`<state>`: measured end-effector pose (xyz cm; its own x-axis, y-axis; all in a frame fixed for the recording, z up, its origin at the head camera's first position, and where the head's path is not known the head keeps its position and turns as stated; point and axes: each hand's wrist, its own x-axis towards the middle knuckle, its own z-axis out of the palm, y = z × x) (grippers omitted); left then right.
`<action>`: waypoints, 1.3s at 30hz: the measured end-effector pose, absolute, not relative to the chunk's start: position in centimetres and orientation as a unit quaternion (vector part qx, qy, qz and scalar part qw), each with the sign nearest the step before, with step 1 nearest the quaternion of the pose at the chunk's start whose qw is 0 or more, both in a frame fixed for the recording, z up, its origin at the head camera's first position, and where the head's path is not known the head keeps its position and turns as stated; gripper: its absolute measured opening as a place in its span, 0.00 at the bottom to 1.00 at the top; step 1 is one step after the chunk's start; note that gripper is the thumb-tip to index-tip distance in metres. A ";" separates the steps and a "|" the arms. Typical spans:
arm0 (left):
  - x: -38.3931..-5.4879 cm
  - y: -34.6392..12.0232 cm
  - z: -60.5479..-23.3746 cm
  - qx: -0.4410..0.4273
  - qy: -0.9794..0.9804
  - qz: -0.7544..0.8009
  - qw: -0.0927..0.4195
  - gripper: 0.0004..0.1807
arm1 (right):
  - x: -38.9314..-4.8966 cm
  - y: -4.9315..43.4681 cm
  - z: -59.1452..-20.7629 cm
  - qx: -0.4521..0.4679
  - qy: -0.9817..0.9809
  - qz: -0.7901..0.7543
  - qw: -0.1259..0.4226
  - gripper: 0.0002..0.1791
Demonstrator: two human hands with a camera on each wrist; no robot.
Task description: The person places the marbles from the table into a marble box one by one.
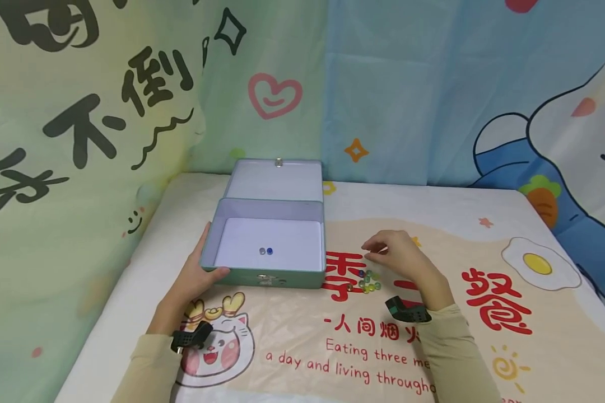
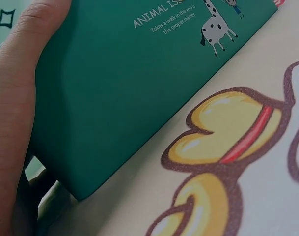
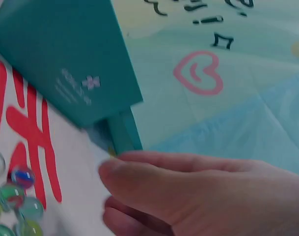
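Note:
A green tin box [image 1: 292, 278] with a pale lilac inside stands on the table, its lid [image 1: 277, 180] tilted back at the far side. Inside lie two marbles, a clear one [image 1: 262, 251] and a blue one [image 1: 269, 251]. My left hand [image 1: 198, 275] grips the box at its near left corner, thumb over the front edge; the left wrist view shows the printed green wall [image 2: 100, 113]. Several green, yellow and blue marbles [image 1: 370, 284] are clustered right of the box. Just beyond them hovers my right hand [image 1: 397, 253], fingers loosely bent, with no marble visible between them.
A printed cloth [image 1: 302, 324] with red lettering and cartoon pictures covers the table. Behind the box, a decorated curtain [image 1: 383, 112] hangs along the table's back edge, and another [image 1: 80, 224] runs down the left side. A dark strap device sits on each wrist.

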<state>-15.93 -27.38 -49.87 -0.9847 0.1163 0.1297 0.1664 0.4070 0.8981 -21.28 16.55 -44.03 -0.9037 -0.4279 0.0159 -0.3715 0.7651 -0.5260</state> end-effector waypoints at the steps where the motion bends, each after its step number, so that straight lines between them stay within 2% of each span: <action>1: -16.1 -27.5 -50.3 -0.084 -0.840 -0.535 0.024 0.64 | -21.4 16.9 -44.2 -0.216 0.937 -0.268 0.062 0.11; 9: -16.0 -27.6 -50.3 -0.079 -0.843 -0.531 0.024 0.64 | -21.7 18.4 -44.7 -0.191 0.926 -0.282 0.160 0.05; 13: -16.0 -27.7 -50.4 -0.084 -0.841 -0.533 0.026 0.64 | -21.6 18.5 -44.7 -0.177 0.927 -0.271 0.187 0.02; 20: -15.9 -27.6 -50.3 -0.081 -0.842 -0.533 0.024 0.64 | -21.5 18.5 -44.8 -0.193 0.920 -0.272 0.205 0.05; 39: -16.0 -27.4 -50.2 -0.085 -0.845 -0.528 0.027 0.64 | -21.5 18.2 -45.4 -0.210 0.916 -0.270 0.210 0.07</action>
